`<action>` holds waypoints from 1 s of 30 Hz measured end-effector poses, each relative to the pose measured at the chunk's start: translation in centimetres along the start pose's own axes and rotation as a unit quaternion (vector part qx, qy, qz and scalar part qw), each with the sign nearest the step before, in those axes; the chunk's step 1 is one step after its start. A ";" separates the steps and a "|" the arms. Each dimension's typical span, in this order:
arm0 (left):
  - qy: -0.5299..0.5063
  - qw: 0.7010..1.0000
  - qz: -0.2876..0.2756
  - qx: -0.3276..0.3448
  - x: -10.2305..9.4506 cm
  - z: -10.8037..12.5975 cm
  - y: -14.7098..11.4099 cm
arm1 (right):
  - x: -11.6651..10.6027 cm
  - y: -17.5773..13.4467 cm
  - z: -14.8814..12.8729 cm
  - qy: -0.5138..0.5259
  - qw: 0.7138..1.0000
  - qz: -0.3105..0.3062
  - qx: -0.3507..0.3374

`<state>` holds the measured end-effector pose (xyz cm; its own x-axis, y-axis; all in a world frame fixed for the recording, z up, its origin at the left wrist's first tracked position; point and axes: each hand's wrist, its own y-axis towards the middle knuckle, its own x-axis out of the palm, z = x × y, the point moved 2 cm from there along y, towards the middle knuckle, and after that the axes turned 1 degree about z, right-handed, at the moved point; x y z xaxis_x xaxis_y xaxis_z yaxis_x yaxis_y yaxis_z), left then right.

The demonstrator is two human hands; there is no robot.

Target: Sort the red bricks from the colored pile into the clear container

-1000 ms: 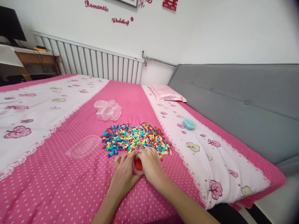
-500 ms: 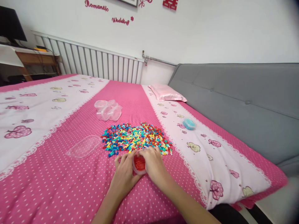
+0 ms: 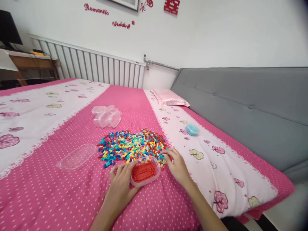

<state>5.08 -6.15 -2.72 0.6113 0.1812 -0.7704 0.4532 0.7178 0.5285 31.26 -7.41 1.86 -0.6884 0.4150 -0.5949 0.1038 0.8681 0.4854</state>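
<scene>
A clear plastic tub [image 3: 157,173] holds red toy bricks [image 3: 143,172] in packed rows. My left hand [image 3: 122,181] grips it from the left, thumb at the near side and fingers along the far rim. To the right of the tub, my right hand [image 3: 176,165] is at the right edge of a heap of small multicoloured bricks [image 3: 132,144]. Its thumb and forefinger are drawn together in a pinch over some red pieces. Whatever is between those fingertips is too small to make out.
On the pink dotted bedspread [image 3: 79,189] lies a clear lid [image 3: 78,157], left of the heap. Several nested clear tubs [image 3: 107,116] sit farther back. A closed tub of light-blue pieces [image 3: 192,129] is at the right. Beyond are a pink pillow [image 3: 169,97] and a grey headboard [image 3: 231,93].
My right hand has left the tub and moved right to the heap's edge. The tub, still in my left hand, now shows its whole opening and more of the red bricks.
</scene>
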 end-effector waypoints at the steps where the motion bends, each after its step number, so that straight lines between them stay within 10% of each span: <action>1: 0.002 1.000 0.002 -0.001 0.0 -0.1 0.0 | -0.3 -0.2 0.7 0.004 1.000 0.006 0.005; 30: 0.050 0.999 0.010 0.009 0.2 -0.4 0.0 | 1.4 -3.2 -4.2 -0.124 0.984 -0.082 -0.094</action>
<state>4.94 -5.87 -2.98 0.5523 0.2627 -0.7912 0.4534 0.7018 0.5495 26.97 -10.77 2.18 -0.4852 0.3478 -0.8023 -0.1446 0.8729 0.4659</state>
